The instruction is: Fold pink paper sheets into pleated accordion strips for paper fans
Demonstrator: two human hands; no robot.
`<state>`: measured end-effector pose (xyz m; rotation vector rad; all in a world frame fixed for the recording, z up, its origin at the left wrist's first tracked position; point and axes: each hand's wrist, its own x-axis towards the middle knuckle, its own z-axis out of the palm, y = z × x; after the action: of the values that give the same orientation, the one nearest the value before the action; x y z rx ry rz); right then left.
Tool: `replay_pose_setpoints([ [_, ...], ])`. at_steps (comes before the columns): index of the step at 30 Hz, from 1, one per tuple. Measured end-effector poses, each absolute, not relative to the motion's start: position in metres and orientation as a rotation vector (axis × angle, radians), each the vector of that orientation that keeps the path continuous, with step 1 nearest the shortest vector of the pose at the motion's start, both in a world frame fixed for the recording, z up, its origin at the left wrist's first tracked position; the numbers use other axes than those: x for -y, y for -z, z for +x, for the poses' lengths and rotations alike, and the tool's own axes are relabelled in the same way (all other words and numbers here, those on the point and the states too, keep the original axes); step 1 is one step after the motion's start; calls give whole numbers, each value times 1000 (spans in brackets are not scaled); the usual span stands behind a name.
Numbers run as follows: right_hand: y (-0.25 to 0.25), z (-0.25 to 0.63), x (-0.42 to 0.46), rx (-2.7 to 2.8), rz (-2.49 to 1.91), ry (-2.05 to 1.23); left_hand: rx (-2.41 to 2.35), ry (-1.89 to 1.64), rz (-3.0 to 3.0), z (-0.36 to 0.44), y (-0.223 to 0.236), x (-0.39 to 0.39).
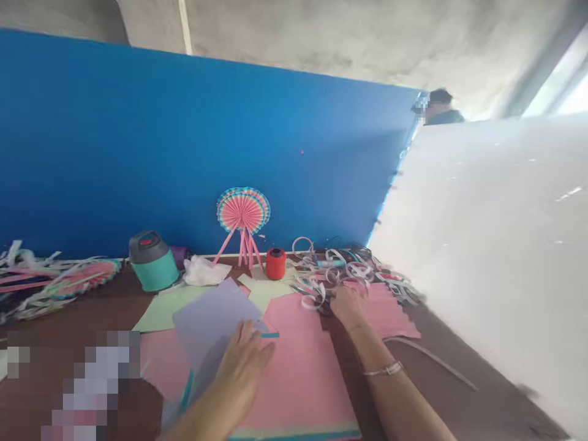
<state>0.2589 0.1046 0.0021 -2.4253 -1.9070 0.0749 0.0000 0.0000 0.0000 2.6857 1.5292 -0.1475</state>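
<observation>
My left hand (243,364) lies with its fingers stretched out over a large pink sheet of paper (303,380) and the edge of a lavender sheet (214,312). My right hand (351,306), a bracelet on its wrist, reaches to a tangle of curled paper strips (361,269). Its fingers are curled in at a dark object, and what they hold is unclear. A pleated pink paper (388,309) lies just right of that hand. Pale green sheets (169,306) stick out from under the lavender one.
Against the blue partition (138,141) stands a round pleated paper fan (243,211) with pink strips. A red thread spool (275,264), a teal and grey container (155,262) and crumpled white plastic (204,271) line the back. More strips (27,275) lie left. A white panel (496,245) borders the right.
</observation>
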Motion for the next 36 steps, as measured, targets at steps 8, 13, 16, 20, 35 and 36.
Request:
replay_pose_setpoints([
  [8, -4, 258, -105, 1886, -2406, -64, -1551, -59, 2602, 5, -10, 1],
  [13, -3, 259, -105, 1888, -2393, -55, -1568, -28, 2551, 7, -13, 3],
  [16, 0, 257, -105, 1893, -2385, -56, -1617, 6, 2553, 6, -12, 3],
  [20, 1, 253, -102, 1900, -2368, -23, -1597, 23, 2596, 7, -17, 3],
  [35, 7, 214, -89, 1694, -1307, -898, -1489, 259, 2563, 8, -28, 5],
  [36, 5, 210, -86, 1699, -1267, -945, -1482, 195, 2560, 6, -25, 3],
])
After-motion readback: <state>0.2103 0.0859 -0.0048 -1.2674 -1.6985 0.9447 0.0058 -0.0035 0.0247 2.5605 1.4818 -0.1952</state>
